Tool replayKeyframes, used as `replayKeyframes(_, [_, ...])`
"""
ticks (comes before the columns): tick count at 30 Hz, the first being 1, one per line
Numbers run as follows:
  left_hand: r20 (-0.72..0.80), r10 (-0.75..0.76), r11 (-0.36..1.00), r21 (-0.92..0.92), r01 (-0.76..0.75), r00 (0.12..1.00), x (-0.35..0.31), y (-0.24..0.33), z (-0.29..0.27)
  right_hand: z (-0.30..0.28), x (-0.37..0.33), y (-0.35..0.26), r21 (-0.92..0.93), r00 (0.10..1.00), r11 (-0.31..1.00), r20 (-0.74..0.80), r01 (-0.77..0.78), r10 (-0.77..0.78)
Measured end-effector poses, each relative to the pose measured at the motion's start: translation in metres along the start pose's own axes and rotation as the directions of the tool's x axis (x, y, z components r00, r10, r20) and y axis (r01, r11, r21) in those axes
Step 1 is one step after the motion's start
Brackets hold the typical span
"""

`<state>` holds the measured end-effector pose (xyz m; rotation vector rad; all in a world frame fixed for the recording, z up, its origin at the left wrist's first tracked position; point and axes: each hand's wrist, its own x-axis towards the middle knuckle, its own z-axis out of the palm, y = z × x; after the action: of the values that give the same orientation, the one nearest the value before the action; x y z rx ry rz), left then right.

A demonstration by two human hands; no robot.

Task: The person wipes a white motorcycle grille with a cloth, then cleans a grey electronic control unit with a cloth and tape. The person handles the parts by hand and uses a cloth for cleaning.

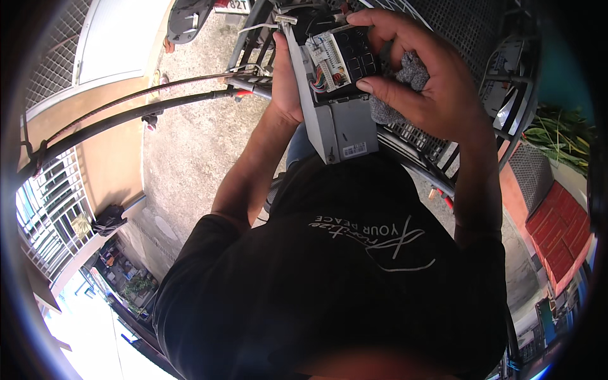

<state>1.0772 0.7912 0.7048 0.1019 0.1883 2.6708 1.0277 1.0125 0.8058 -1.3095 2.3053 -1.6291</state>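
A pale grey metal box (345, 130) with an open top is held up in front of my chest. Along its left side lies my left hand (286, 85), thumb pointing up, supporting it. Inside the top sit a white connector board (330, 63), a bundle of coloured wires (318, 82) and a black panel with square sections (358, 54). My right hand (443, 88) curves around the right side, with thumb and forefinger at the black panel's edges. A fuzzy grey cloth (387, 113) is tucked under its palm, against the box. The lower fingers are partly hidden.
Beyond the box stands a black metal frame with mesh panels (456, 31). A long dark bar (145, 107) crosses the left side above rough concrete ground (190, 145). Red tiling (560, 237) and green leaves (557, 136) are at the right, a white grille (57, 209) at the left.
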Motion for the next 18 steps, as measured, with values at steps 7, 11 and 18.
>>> replayKeyframes(7, [-0.131, 0.054, 0.995, 0.090, -0.042, 0.990, -0.010, 0.008, -0.008, -0.001, -0.011, 0.006, 0.028, 0.997, 0.999, 0.073, -0.033, 0.030])
replayKeyframes(11, [-0.139, 0.090, 0.988, 0.139, -0.071, 0.986, -0.011, 0.015, -0.010, 0.000, -0.016, 0.002, -0.023, 0.996, 0.999, 0.081, -0.045, 0.046])
replayKeyframes(18, [-0.363, 0.264, 0.890, 0.450, -0.080, 0.893, -0.014, 0.018, -0.004, 0.002, -0.015, -0.011, -0.112, 1.000, 0.994, 0.031, 0.007, -0.003])
